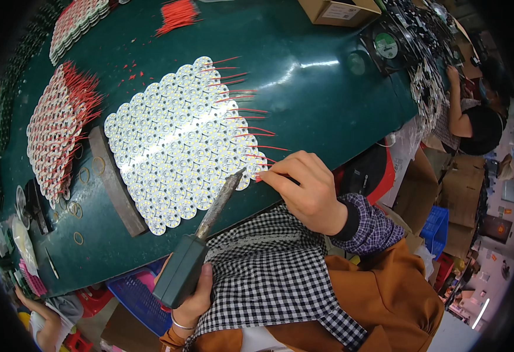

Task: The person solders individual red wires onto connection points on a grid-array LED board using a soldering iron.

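Note:
A panel of joined round white LED boards lies on the green table, with thin red wires sticking out along its right edge. My left hand is wrapped round the dark green handle of a soldering iron. The iron's tip is over or against the panel's lower right corner; I cannot tell whether it touches. At that same corner my right hand is closed in a pinch on a red wire, its fingertips just right of the iron's tip.
A dark bar lies along the panel's left edge. Beyond it are a stack of wired boards and rubber bands. Red wires lie at the back, near a cardboard box. Another person sits at far right.

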Available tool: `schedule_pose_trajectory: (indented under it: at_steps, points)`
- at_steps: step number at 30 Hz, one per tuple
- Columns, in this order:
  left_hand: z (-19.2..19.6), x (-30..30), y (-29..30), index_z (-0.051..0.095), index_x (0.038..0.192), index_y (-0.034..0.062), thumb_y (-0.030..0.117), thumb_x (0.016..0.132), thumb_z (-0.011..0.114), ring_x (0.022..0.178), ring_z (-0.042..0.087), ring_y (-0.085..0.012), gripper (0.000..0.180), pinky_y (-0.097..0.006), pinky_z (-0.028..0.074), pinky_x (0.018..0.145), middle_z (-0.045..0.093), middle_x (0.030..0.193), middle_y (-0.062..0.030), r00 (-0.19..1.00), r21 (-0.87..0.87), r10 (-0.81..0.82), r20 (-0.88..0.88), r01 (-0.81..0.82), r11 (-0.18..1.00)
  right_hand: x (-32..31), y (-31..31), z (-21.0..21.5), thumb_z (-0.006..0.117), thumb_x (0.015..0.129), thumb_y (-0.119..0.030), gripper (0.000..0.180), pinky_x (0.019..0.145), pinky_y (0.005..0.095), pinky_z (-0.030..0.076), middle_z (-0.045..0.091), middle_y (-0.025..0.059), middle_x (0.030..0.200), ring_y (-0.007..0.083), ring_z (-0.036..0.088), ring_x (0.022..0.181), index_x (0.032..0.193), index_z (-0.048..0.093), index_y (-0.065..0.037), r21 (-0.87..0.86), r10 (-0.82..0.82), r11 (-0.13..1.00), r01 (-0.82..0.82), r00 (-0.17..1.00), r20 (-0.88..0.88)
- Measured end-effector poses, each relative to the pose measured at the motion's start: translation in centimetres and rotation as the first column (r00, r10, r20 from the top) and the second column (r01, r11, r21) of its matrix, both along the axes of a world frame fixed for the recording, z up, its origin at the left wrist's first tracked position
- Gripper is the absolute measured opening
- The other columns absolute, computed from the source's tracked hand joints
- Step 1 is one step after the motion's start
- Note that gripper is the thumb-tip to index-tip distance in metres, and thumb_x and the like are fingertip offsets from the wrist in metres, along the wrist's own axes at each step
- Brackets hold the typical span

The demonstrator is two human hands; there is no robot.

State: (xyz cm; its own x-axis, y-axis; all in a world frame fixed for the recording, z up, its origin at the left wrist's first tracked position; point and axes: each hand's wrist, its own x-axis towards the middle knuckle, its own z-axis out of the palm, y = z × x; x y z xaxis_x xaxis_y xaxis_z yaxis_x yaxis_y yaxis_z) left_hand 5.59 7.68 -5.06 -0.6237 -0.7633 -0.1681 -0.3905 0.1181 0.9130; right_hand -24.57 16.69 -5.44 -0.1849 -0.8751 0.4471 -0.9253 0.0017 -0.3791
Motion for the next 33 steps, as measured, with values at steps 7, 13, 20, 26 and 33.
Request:
schedule_pose_trajectory:
  at_steps: [7, 13, 20, 26, 33]
  points:
    - [-0.3, 0.7, 0.2, 0.066, 0.127, -0.0024, -0.005, 0.089, 0.073, 0.080, 0.065, -0.0111, 0.039, -0.025, 0.053, 0.070, 0.072, 0.115, -0.0111, 1.000, 0.032, 0.009, -0.028, -0.008, 0.999, 0.4, -1.0, -0.1, 0.069, 0.076, -0.005, 0.026, 0.073, 0.0352, 0.050, 0.064, 0.0066, 0.091, 0.0236, 0.062, 0.082, 0.101, 0.070, -0.001, -0.102, 0.051, 0.994, -0.049, 0.999, 0.018]
    - [0.8, -0.5, -0.3, 0.068, 0.124, -0.0025, -0.001, 0.090, 0.074, 0.101, 0.068, -0.0183, 0.035, -0.031, 0.053, 0.089, 0.072, 0.115, -0.0116, 1.000, 0.051, 0.004, 0.024, -0.005, 0.999, 0.7, -1.4, -0.5, 0.068, 0.077, -0.005, 0.023, 0.071, 0.0346, 0.050, 0.062, 0.0066, 0.090, 0.0228, 0.060, 0.080, 0.100, 0.070, 0.000, -0.028, 0.063, 0.998, -0.062, 0.997, 0.050]
    - [1.8, -1.8, -1.0, 0.070, 0.118, -0.0013, 0.003, 0.089, 0.077, 0.094, 0.068, -0.0162, 0.030, -0.030, 0.054, 0.084, 0.073, 0.108, -0.0099, 0.994, 0.041, -0.055, 0.091, 0.051, 0.998, 0.9, -1.6, -0.4, 0.069, 0.078, -0.004, 0.021, 0.068, 0.0325, 0.049, 0.061, 0.0069, 0.090, 0.0215, 0.059, 0.080, 0.099, 0.070, 0.000, -0.010, 0.054, 0.999, -0.053, 0.997, 0.055]
    - [0.8, -1.4, -0.9, 0.072, 0.100, -0.0055, -0.001, 0.077, 0.076, 0.067, 0.067, -0.0254, 0.025, -0.030, 0.052, 0.060, 0.070, 0.089, -0.0158, 0.998, -0.038, -0.003, 0.062, 0.006, 0.999, 0.9, -1.8, -0.2, 0.069, 0.078, -0.004, 0.022, 0.068, 0.0328, 0.050, 0.060, 0.0072, 0.089, 0.0213, 0.059, 0.079, 0.099, 0.070, 0.001, 0.010, 0.052, 0.999, -0.052, 0.997, 0.049]
    - [0.2, 0.5, -0.2, 0.071, 0.109, -0.0031, 0.001, 0.090, 0.076, 0.078, 0.065, -0.0138, 0.021, -0.028, 0.053, 0.072, 0.072, 0.096, -0.0057, 0.998, 0.001, 0.041, 0.040, -0.041, 0.999, 1.2, -1.7, 0.0, 0.070, 0.076, -0.004, 0.023, 0.069, 0.0332, 0.049, 0.060, 0.0070, 0.087, 0.0218, 0.059, 0.079, 0.098, 0.071, 0.001, 0.031, 0.023, 0.999, -0.024, 0.999, 0.042]
